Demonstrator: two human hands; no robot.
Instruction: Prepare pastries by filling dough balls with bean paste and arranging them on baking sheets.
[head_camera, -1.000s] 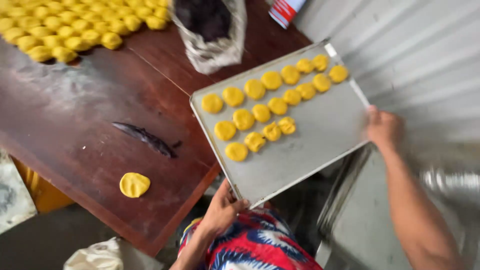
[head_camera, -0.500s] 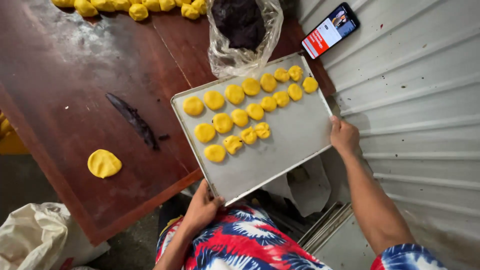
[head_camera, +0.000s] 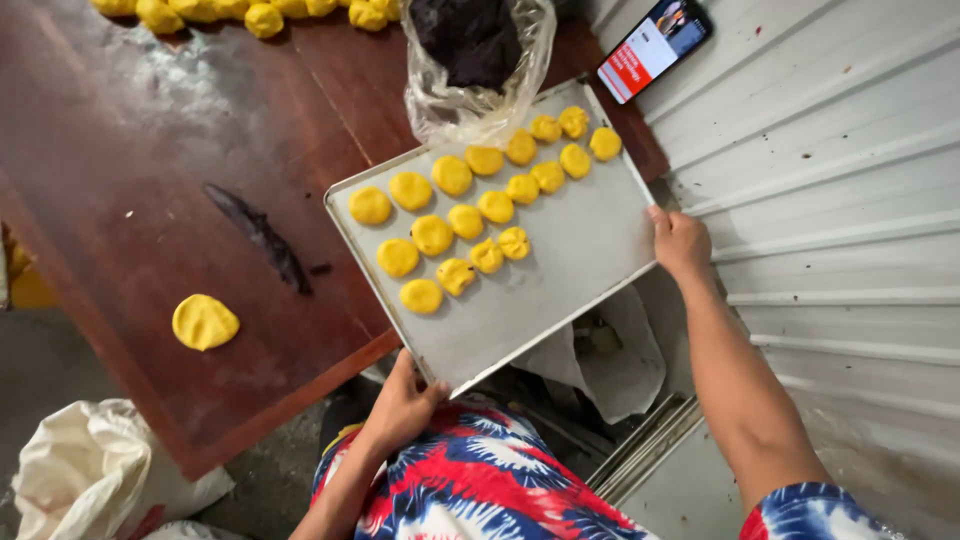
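I see the brown wooden table (head_camera: 150, 180) filling the upper left of the view. Its near corner carries part of the metal baking tray (head_camera: 580, 250); the rest of the tray overhangs the table edge toward the white ribbed wall (head_camera: 850, 150) on the right.

Tray position relative to the hands: the tray lies between both hands, set diagonally. The left hand (head_camera: 405, 405) is at the tray's near corner, below it in the view. The right hand (head_camera: 682, 243) is at the tray's right edge.

Hand state: the left hand is clamped on the near corner, thumb on the rim, fingers underneath and hidden. The right hand is closed on the right edge, fingers curled over the rim.

Tray load: yellow dough rounds (head_camera: 465, 220) sit in three rough rows on the half nearest the table; the other half of the tray is bare metal.

Packages and other items:
- A clear plastic bag (head_camera: 480, 70) holding a dark filling touches the tray's far edge.
- A white cloth sack (head_camera: 90, 470) lies on the floor at lower left.
- A phone (head_camera: 655, 45) with a lit red-and-white screen rests at the table's far right corner.
- A dark smear (head_camera: 262, 235) marks the table left of the tray.
- One flattened yellow dough disc (head_camera: 205, 322) lies alone near the table's front edge.
- More yellow dough pieces (head_camera: 250, 12) line the table's far edge.
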